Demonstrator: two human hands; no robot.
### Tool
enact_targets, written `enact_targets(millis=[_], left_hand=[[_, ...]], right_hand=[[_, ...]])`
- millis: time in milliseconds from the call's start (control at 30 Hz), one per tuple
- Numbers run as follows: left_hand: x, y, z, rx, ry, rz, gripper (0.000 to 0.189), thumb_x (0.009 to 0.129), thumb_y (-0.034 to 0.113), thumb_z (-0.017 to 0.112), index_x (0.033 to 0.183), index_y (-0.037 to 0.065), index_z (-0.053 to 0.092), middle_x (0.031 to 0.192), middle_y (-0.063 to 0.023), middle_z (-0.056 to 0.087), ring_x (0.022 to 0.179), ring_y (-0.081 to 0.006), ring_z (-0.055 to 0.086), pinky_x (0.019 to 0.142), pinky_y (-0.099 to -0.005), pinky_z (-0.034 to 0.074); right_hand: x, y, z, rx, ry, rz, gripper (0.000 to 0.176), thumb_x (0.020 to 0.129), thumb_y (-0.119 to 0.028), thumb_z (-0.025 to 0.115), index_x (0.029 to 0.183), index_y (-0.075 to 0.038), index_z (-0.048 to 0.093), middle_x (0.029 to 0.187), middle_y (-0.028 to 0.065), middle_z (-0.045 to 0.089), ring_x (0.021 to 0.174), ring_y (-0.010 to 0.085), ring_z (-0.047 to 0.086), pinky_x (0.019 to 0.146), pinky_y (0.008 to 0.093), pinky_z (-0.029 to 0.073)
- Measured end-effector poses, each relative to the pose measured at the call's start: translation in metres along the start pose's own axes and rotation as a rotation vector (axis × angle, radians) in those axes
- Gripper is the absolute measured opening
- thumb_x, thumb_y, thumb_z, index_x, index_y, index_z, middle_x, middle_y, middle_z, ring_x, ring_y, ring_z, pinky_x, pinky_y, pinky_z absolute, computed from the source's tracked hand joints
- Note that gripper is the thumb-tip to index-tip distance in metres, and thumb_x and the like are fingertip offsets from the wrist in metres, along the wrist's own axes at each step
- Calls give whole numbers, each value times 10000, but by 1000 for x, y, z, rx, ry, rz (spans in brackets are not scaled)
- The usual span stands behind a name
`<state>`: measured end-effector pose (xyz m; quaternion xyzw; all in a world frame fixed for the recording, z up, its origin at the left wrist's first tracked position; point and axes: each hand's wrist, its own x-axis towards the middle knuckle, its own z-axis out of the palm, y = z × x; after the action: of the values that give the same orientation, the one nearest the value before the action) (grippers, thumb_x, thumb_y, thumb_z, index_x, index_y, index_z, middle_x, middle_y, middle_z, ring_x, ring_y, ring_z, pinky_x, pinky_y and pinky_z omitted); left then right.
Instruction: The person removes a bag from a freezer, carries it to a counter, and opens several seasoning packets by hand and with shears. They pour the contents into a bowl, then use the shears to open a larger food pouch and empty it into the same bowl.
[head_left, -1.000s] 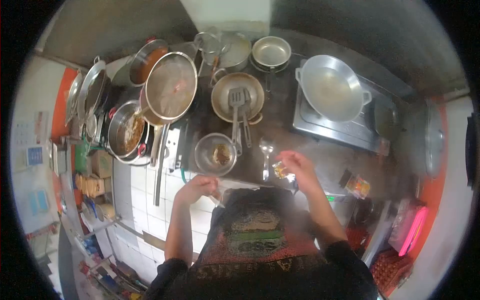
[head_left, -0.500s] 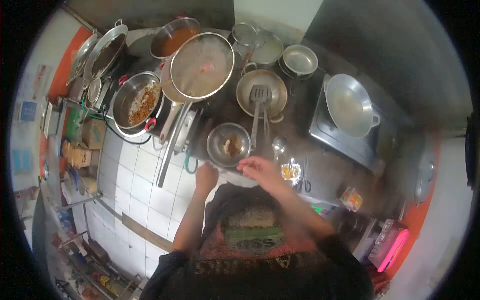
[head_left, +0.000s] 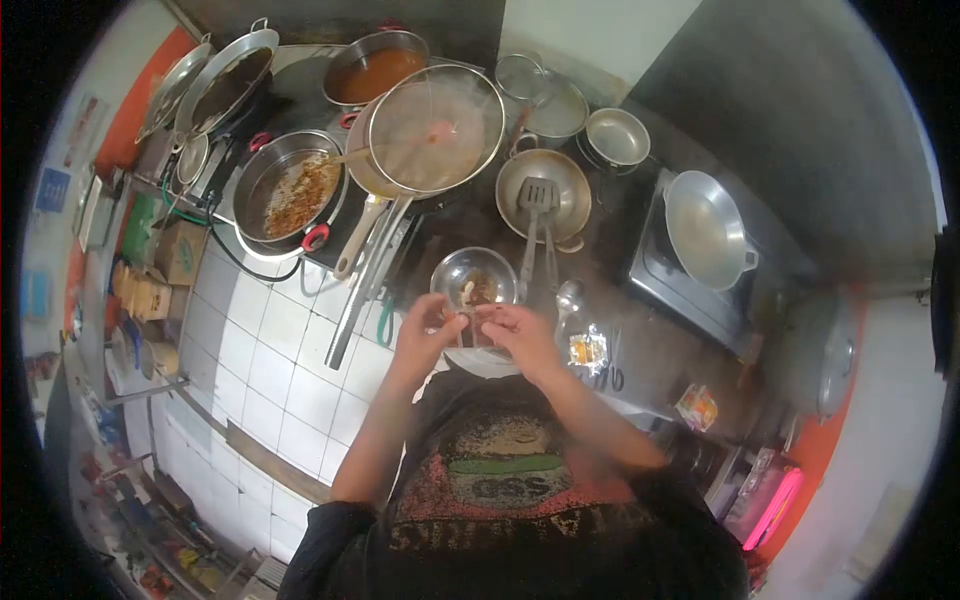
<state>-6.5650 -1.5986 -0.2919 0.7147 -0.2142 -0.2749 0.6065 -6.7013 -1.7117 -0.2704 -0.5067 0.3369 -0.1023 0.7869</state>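
A small metal bowl (head_left: 447, 268) with brown powder and pale bits in it stands on the dark counter just beyond my hands. My left hand (head_left: 425, 338) is at the bowl's near left rim, thumb and fingers drawn together. Close to it, at the near right rim, my right hand (head_left: 523, 338) has its fingers pinched. Whatever lies between the fingertips is too small to make out. To the right of my right hand are a metal spoon (head_left: 569, 297) and an opened foil packet (head_left: 588, 350) with something yellow on it.
A wok (head_left: 515, 180) with a slotted spatula (head_left: 540, 195) sits behind the bowl. Further left are a steaming pot under a large strainer (head_left: 437, 130) and a pan of brown crumbs (head_left: 290, 195). An aluminium pan (head_left: 705, 230) rests on a stove at right, scissors (head_left: 614, 378) nearer.
My left hand has risen to the bowl's near rim, and my right hand has come close beside it. The whole view has shifted slightly.
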Motion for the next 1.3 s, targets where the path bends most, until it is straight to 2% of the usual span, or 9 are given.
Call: enact_targets(millis=[67, 400, 600, 700, 900, 1000, 1100, 1233, 1300], left_hand=[[2, 13, -15, -288, -271, -318, 93, 855, 117, 699, 875, 30, 671, 723, 5, 598, 660, -83, 544, 629, -223, 446], [9, 15, -18, -278, -314, -225, 85, 855, 100, 697, 881, 20, 689, 749, 4, 617, 646, -61, 538, 604, -209, 429], [17, 7, -18, -53, -309, -86, 105, 838, 87, 686, 840, -18, 692, 749, -45, 593, 639, -97, 549, 570, -251, 422], [22, 3, -11, 159, -243, 226, 126, 842, 106, 679, 853, -18, 696, 760, -56, 600, 626, -115, 559, 563, -267, 428], [25, 8, -6, 36, -400, -73, 180, 884, 137, 658, 788, -15, 672, 706, -17, 617, 602, -74, 515, 588, -247, 419], [29, -8, 0, -175, -411, -307, 338, 955, 277, 587, 790, 3, 695, 684, -18, 628, 588, -64, 500, 579, -243, 408], [33, -30, 5, -123, -460, -371, 422, 994, 394, 495, 1018, 16, 680, 889, -66, 674, 736, -108, 598, 671, -279, 480], [27, -26, 36, -922, -536, -628, 504, 970, 288, 540, 1383, 56, 366, 1343, -113, 497, 1237, -229, 498, 1041, -447, 408], [10, -19, 55, -986, -507, -464, 487, 951, 230, 570, 1372, 71, 385, 1324, -93, 516, 1223, -235, 507, 1053, -445, 390]], right_hand=[[2, 1, 2, 9, -3, -17, 320, 873, -26, 634, 1191, -2, 608, 1080, 90, 683, 925, 126, 634, 817, 260, 495], [8, -15, 10, -105, 172, -205, 331, 843, -60, 698, 1148, 10, 587, 938, 83, 727, 836, 91, 657, 771, 233, 511], [12, -5, 8, -375, 266, -286, 266, 795, -92, 745, 1025, -14, 637, 877, 55, 728, 713, 88, 660, 677, 239, 521], [12, -9, 12, -395, 260, -303, 270, 795, -93, 743, 1031, -20, 632, 878, 51, 722, 774, 103, 665, 692, 258, 521], [13, -10, -8, -533, 200, -385, 337, 808, -37, 715, 1122, 7, 600, 958, 72, 685, 837, 99, 653, 742, 253, 525], [13, -6, -13, -398, 259, -337, 114, 754, -107, 744, 834, -32, 713, 1056, 46, 686, 880, 183, 669, 747, 291, 505], [12, -7, -18, -390, 311, -303, 135, 759, -110, 745, 860, -28, 707, 1023, 43, 697, 864, 146, 659, 726, 284, 495], [11, -9, -28, -188, 442, -257, 307, 797, -133, 740, 1072, -29, 651, 867, 29, 726, 778, 46, 611, 673, 219, 459], [9, -10, -30, -147, 457, -278, 362, 807, -134, 736, 1135, -34, 622, 841, 23, 726, 768, 51, 615, 693, 211, 467]])
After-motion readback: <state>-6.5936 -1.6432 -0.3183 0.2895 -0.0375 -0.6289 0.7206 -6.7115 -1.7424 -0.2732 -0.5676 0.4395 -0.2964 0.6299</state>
